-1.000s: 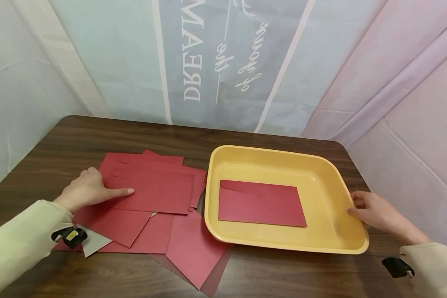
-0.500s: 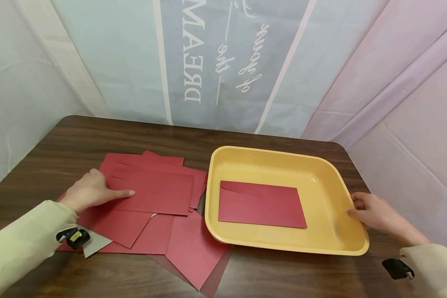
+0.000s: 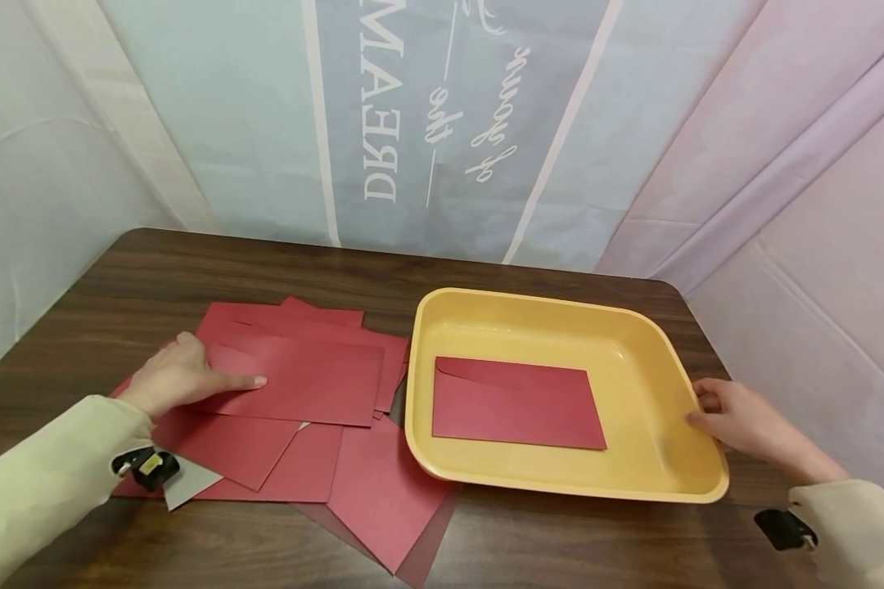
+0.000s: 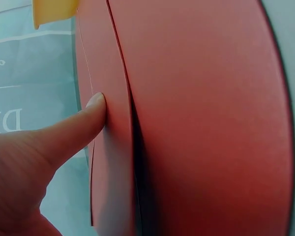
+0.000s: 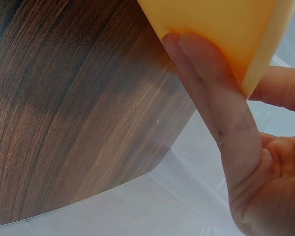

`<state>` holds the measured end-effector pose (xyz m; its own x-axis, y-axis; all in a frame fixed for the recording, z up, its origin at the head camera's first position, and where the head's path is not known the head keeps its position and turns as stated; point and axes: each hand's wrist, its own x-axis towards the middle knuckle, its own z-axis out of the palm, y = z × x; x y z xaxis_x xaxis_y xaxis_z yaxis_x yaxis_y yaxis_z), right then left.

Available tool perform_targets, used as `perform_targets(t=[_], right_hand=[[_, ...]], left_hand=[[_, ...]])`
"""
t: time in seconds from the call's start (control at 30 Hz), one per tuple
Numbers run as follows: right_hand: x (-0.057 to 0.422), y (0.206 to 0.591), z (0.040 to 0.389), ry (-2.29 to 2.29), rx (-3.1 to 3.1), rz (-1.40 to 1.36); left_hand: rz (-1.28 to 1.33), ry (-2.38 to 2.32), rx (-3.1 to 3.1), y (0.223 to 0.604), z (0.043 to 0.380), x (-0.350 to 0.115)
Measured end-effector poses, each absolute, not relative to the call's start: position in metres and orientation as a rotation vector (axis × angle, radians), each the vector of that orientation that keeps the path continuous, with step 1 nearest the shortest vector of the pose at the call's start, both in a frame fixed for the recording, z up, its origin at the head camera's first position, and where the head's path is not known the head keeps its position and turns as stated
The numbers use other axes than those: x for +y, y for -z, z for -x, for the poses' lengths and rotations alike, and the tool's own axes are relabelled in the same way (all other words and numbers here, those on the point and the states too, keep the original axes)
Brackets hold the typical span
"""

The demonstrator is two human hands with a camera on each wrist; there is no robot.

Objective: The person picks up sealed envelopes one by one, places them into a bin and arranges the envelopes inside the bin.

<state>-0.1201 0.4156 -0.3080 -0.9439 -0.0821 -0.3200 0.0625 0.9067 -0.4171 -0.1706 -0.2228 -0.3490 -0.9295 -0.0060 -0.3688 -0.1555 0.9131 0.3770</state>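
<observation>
My left hand [image 3: 177,378] pinches the left end of the top red envelope [image 3: 313,383] on a loose pile at the left. In the left wrist view the thumb [image 4: 83,125] lies flat on this envelope's face, and a dark gap shows under its edge; the other fingers are mostly hidden. A single red envelope [image 3: 516,405] lies flat in the yellow plastic tray [image 3: 644,413], flap seam up. At the tray's right side my right hand [image 3: 744,419] grips the rim, fingers [image 5: 206,73] on the outer wall and thumb over the inside.
More red envelopes [image 3: 386,499] spread in a messy overlap toward the near edge of the dark wooden table [image 3: 228,540], partly under the tray. A grey piece [image 3: 190,478] pokes out among them. Behind the table hangs a printed cloth [image 3: 442,123].
</observation>
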Motion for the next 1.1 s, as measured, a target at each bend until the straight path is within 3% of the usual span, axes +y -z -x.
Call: perform_targets(t=[1.1], right_hand=[[0.4155, 0.308, 0.1188, 0.626, 2.749, 0.039]], left_hand=[[0.17, -0.995, 2.626, 0.3531, 0.1674, -0.2252]])
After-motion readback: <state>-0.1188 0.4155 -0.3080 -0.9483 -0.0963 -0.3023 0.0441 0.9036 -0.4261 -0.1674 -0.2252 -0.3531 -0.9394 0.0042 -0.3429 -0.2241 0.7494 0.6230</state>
